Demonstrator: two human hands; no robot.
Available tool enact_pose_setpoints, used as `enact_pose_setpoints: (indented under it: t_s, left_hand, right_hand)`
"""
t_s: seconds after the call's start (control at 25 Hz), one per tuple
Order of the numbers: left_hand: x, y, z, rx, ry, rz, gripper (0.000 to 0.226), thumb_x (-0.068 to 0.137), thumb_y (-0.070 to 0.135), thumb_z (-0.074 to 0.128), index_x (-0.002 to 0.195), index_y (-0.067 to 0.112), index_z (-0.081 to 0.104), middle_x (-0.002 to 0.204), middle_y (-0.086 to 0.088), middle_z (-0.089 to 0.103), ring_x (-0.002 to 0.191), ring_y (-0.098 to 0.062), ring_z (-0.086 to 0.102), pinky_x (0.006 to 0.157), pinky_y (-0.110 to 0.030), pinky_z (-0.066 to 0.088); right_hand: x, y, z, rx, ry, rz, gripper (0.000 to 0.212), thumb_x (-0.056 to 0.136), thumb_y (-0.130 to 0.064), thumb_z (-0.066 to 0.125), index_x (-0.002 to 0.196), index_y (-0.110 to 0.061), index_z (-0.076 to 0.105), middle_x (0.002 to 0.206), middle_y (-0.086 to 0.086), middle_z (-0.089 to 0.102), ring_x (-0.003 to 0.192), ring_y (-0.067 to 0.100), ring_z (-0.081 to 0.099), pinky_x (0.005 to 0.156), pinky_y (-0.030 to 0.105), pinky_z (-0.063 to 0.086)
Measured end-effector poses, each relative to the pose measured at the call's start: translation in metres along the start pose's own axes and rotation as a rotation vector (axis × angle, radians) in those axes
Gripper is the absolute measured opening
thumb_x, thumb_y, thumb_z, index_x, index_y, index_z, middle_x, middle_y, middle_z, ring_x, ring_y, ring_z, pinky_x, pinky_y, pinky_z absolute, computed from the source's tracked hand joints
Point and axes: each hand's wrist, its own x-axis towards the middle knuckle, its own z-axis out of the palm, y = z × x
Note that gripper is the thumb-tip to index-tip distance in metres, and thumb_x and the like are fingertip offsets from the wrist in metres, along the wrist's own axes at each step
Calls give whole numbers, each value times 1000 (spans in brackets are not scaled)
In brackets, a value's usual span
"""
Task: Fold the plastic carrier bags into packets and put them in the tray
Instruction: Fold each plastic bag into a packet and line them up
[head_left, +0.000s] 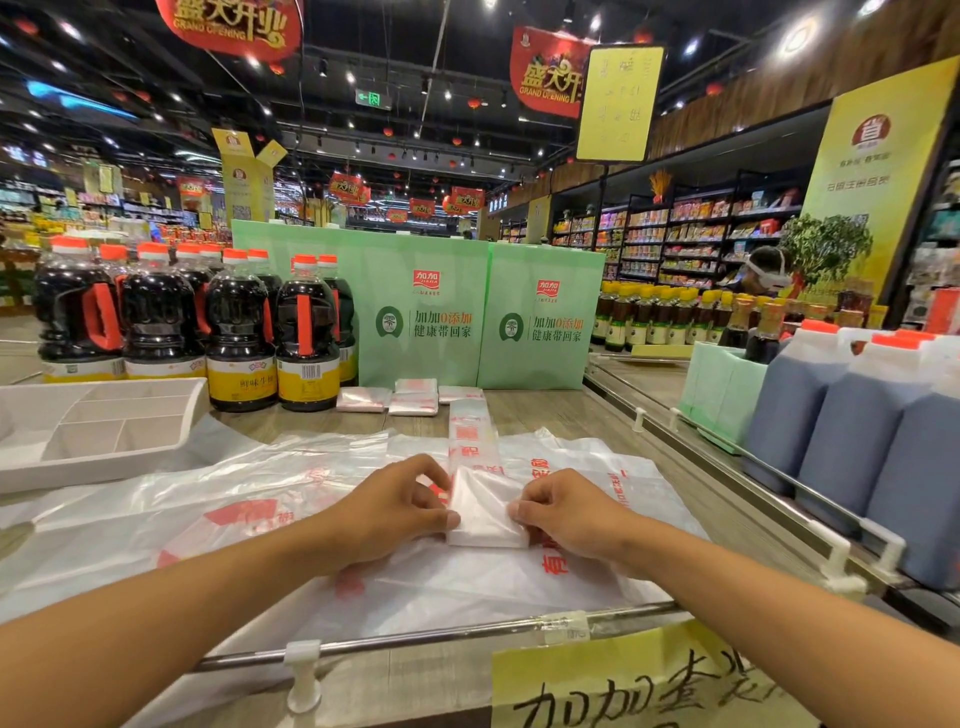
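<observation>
Our left hand (400, 501) and right hand (569, 512) pinch the half-folded bag strip (485, 519) from either side, atop loose bags (208, 519) on the table (540, 410). Packets (413, 400) lie at twelve o'clock, the tray (104, 465) at ten.

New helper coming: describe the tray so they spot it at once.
On the wooden counter, find the dark soy sauce bottles with orange caps at left. Before them sits the white plastic tray. Unlike the limp plastic bags beside it, it has compartments.

One tray (104, 467), two green boxes (421, 312) (540, 322), one half-folded bag (485, 519), three or perhaps four folded packets (363, 400)
</observation>
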Motion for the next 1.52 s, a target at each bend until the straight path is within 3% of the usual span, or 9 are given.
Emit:
enact_pose_setpoints:
  t_s: [0.16,0.32,0.48,0.72,0.88,1.08,1.24,1.36,1.52]
  left_hand:
    - [8,-8,-3,97,-33,0,40,91,26,76,126,36,58,87,1,75,81,-13,68,80,-32,53]
    - [7,-14,4,438,45,78,23,96,44,62,116,37,71,92,12,64,93,-10,57,90,-36,46]
    - [5,-17,3,662,57,150,55,80,77,35,105,40,68,121,19,53,112,-7,44,95,-39,39]
    - [7,-12,4,615,-141,-29,29,102,56,44,120,35,50,147,10,52,130,-15,50,116,-50,24]
    - [13,-10,-5,723,-344,-119,61,104,61,32,158,36,21,168,8,19,155,-18,15,123,-58,3]
    - [28,-15,-14,905,-489,-142,73,99,74,20,160,43,-7,167,22,-14,156,-15,-11,121,-62,-9]
    - [27,-20,-14,883,-435,-105,80,93,79,21,161,43,-1,167,23,-10,156,-14,-15,120,-61,-13]
    - [24,-21,-14,801,-382,-28,116,61,99,10,161,40,14,168,22,4,156,-9,-10,121,-58,-12]
    - [17,-22,-17,681,-274,130,106,71,97,35,151,30,46,161,17,32,149,-7,25,124,-43,17]
  right_hand:
    - [9,2,1,-163,41,-35,33,96,-34,70,67,-19,64,61,-7,64,55,6,55,62,25,49]
    - [14,-1,4,-567,134,-130,26,91,-51,69,98,-29,57,84,-11,61,89,14,56,87,38,44]
    - [16,8,2,-546,88,-290,30,98,-44,63,124,-33,56,124,-11,54,120,14,47,107,39,37]
    - [13,17,2,-562,-161,-228,56,107,-48,40,158,-25,35,166,-8,27,152,12,20,125,42,16]
    - [10,13,3,-766,-279,-148,59,110,-49,21,164,-31,6,170,-13,-1,157,15,-5,127,46,0]
    - [13,6,-4,-859,-402,-73,61,108,-55,14,161,-36,-9,168,-16,-14,156,18,-13,125,52,-9]
    - [16,8,-11,-838,-439,-92,65,106,-60,16,161,-37,-10,168,-16,-13,156,17,-13,125,49,-10]
    - [10,17,-13,-695,-379,-133,71,103,-65,29,162,-38,2,169,-19,-2,156,9,-10,126,41,-9]
    - [1,12,-15,-625,-179,-223,70,95,-67,52,156,-35,37,159,-15,39,147,10,33,122,35,26]
